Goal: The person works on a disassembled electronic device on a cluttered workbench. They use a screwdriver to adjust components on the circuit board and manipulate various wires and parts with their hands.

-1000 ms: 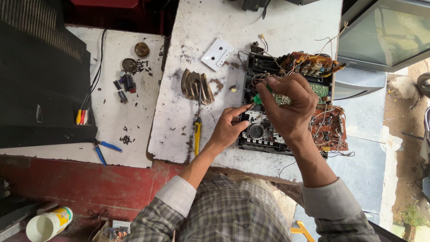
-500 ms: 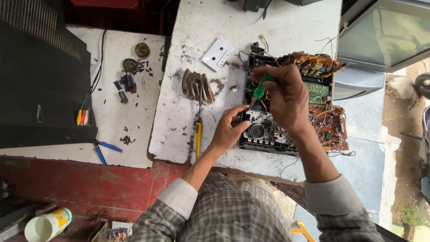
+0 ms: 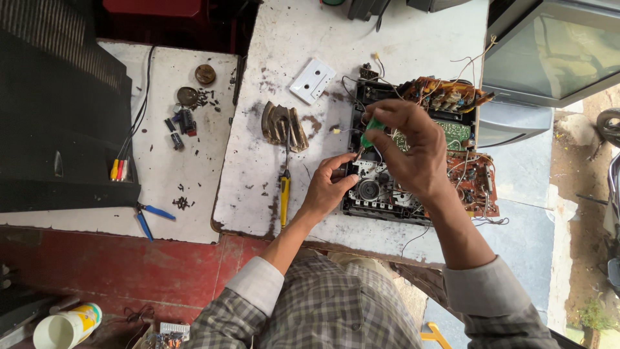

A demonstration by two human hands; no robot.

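Note:
An opened cassette player chassis (image 3: 387, 194) with bare circuit boards (image 3: 475, 187) and loose wires lies on the white worktable (image 3: 400, 52). My right hand (image 3: 407, 152) grips a green-handled screwdriver (image 3: 369, 129), its tip pointing down at the chassis's left edge. My left hand (image 3: 329, 187) rests against that same edge, fingers pinched near the screwdriver's tip. What the fingertips hold is too small to tell.
A white cassette (image 3: 312, 80), a brown curved metal part (image 3: 284, 124) and a yellow-handled screwdriver (image 3: 284, 194) lie left of the chassis. Blue-handled pliers (image 3: 150, 216), small parts and a black cabinet (image 3: 58, 129) occupy the left table. A grey television (image 3: 549, 52) stands at right.
My right hand has shifted left across the chassis with the green screwdriver, lowering its tip to the left edge. My left hand has stayed at that edge, fingers closing in.

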